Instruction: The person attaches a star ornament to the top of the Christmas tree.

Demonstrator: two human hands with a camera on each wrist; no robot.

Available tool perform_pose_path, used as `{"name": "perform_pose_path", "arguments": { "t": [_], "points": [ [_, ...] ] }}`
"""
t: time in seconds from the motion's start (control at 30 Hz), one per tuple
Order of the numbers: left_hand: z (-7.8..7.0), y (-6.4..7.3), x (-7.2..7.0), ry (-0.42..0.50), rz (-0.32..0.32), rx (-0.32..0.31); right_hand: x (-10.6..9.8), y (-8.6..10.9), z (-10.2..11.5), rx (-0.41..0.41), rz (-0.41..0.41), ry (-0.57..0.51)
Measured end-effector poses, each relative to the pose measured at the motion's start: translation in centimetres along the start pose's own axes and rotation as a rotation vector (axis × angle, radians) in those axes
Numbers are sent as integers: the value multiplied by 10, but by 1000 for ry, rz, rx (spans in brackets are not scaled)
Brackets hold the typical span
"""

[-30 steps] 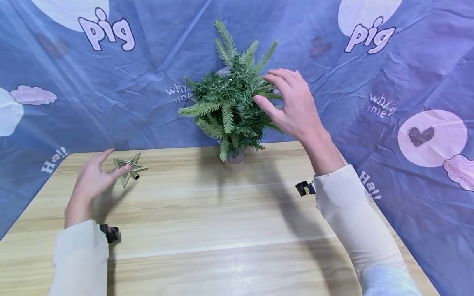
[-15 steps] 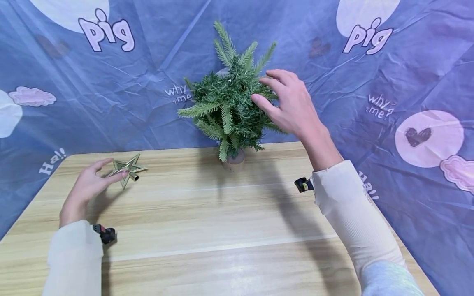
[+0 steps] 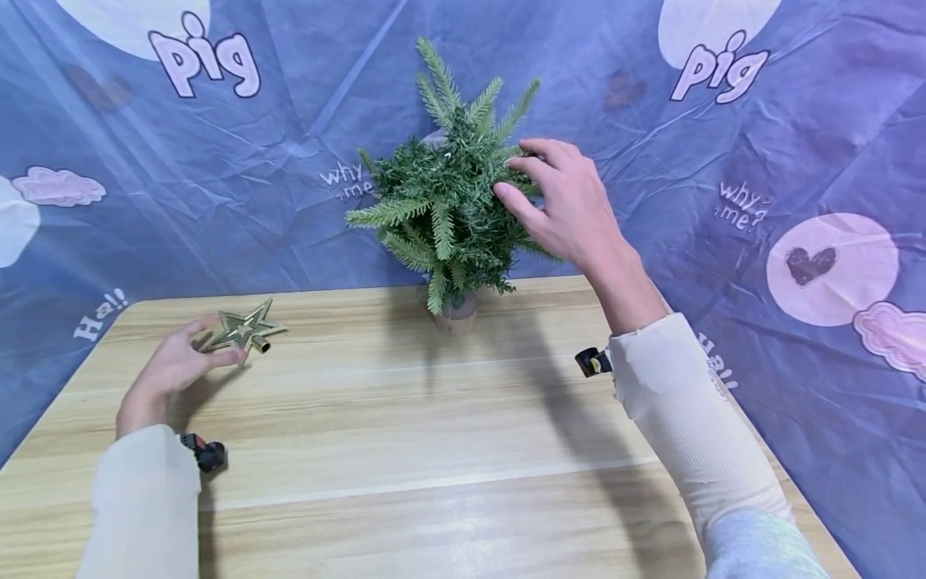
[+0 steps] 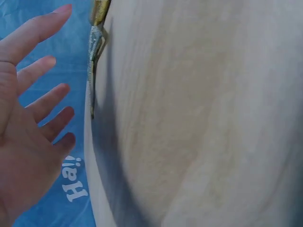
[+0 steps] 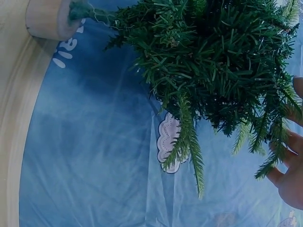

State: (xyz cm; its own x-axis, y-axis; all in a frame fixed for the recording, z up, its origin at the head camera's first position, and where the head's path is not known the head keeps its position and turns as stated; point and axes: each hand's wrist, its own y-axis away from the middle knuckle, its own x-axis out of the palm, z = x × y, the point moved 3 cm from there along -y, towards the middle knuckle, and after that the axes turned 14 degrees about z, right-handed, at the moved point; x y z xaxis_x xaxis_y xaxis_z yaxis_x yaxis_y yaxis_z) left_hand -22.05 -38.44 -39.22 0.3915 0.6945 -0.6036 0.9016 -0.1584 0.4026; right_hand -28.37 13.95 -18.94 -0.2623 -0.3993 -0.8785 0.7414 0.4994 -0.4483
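At the back left of the table lies a gold star tree topper [image 3: 249,326], its short socket pointing toward the front right. My left hand [image 3: 170,366] is right at it, with thumb and forefinger spread on either side of the star's left points. In the left wrist view that hand [image 4: 28,109] has its fingers extended beside the star's edge [image 4: 96,47]. A small artificial Christmas tree [image 3: 452,201] stands upright at the back. My right hand [image 3: 571,205] is at its right-hand branches, fingers loosely bent; in the right wrist view its fingertips overlap the outer needles [image 5: 265,132].
A round wooden base [image 3: 457,315] carries the tree near the table's back edge. Behind hangs a blue printed cloth [image 3: 304,96], which continues along the right side. The pale wooden table [image 3: 376,434] spreads out in front.
My left hand has lowered toward the star, bringing thumb and forefinger closer around its left points. My right hand has shifted slightly left against the tree; star and tree stay in place.
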Motion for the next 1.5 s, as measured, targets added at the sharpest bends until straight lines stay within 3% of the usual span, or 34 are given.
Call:
{"name": "perform_pose_path", "arguments": {
  "t": [0.2, 0.4, 0.57, 0.87, 1.07, 1.3, 1.5],
  "points": [
    [8, -3, 6, 11, 13, -5, 1, 1, 0, 0, -7, -11],
    [14, -1, 9, 29, -14, -16, 3, -1, 2, -7, -10, -21],
    [18, -1, 8, -28, -18, -40, 4, -1, 2, -3, -11, -21],
    [16, -3, 8, -107, 19, -47, 4, 0, 1, 6, -19, -22],
    [16, -3, 9, -132, -6, -48, 5, 0, 1, 11, -14, -22],
    [11, -3, 9, -98, -19, -3, 7, 1, -3, 12, -10, -23],
    [6, -5, 7, -124, -41, -11, 7, 3, -7, 5, -28, -31]
  ]
}}
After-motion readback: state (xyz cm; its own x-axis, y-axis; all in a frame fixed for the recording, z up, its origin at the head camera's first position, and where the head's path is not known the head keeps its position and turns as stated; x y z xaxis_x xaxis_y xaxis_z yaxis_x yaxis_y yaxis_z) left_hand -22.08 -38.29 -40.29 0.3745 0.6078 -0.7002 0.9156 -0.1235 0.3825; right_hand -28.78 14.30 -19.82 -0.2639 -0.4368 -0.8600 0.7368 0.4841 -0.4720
